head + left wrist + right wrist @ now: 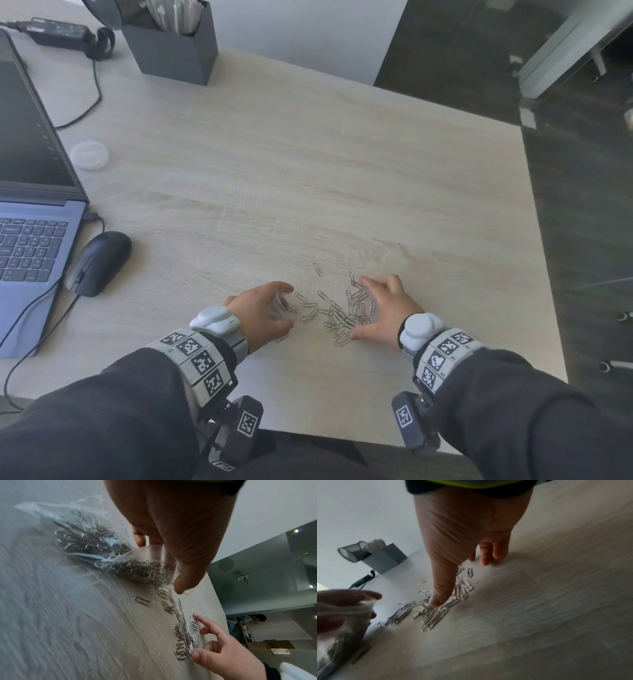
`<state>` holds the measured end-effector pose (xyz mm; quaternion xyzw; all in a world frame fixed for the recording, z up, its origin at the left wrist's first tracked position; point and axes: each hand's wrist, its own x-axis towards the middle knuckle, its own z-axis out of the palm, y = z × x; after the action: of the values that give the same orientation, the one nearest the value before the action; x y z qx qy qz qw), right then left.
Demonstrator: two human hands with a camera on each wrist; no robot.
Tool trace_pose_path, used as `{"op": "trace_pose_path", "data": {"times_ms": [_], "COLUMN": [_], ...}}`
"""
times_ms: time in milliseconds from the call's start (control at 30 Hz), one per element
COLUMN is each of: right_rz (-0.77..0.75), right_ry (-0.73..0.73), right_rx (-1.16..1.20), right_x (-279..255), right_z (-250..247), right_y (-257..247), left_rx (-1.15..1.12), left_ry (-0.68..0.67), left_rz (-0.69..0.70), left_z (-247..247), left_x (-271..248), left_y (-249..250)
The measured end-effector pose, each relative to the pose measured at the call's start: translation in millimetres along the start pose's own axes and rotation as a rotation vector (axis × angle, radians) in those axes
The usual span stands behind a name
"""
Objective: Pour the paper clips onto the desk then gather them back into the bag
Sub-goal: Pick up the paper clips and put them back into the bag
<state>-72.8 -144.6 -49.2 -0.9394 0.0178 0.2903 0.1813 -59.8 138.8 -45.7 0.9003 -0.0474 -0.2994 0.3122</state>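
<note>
Silver paper clips [342,315] lie scattered on the wooden desk [308,171] between my hands. My left hand [263,308] grips the mouth of a clear plastic bag [96,545], held open toward the pile, with many clips inside it. The bag lies on the desk under that hand. My right hand [380,308] rests spread on the right side of the pile, thumb [440,592] and fingertips [488,555] touching the desk around the clips [436,608]. In the left wrist view the loose clips [185,632] run from the bag's mouth to the right hand's fingers [211,627].
A laptop [30,219] and a black mouse [99,260] sit at the left. A grey holder box [174,44], a power adapter [61,34] and a clear lid [89,154] stand farther back. The desk's right edge [544,274] drops to a dark floor.
</note>
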Motion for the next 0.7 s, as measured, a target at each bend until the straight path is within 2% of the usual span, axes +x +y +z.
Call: {"op": "trace_pose_path", "data": {"times_ms": [167,400,567,700], "right_rz": [-0.057,-0.057,-0.111,-0.074], "right_ry": [-0.023,0.06,0.069,0.188], "right_rx": [-0.053,0.037,0.202,0.311], "right_x": [-1,7,12,8], "right_z": [12,21,22,10], "right_y": [-8,-26,-39,-26], "left_rx": [0.02,0.029,0.042,0.04], "left_ry": [-0.001,0.006,0.02,0.038], "left_rz": [0.01,0.016,0.01,0.002], "left_z": [3,6,6,6], "left_x": [1,1,0,-1], "left_y": [0,2,5,5]}}
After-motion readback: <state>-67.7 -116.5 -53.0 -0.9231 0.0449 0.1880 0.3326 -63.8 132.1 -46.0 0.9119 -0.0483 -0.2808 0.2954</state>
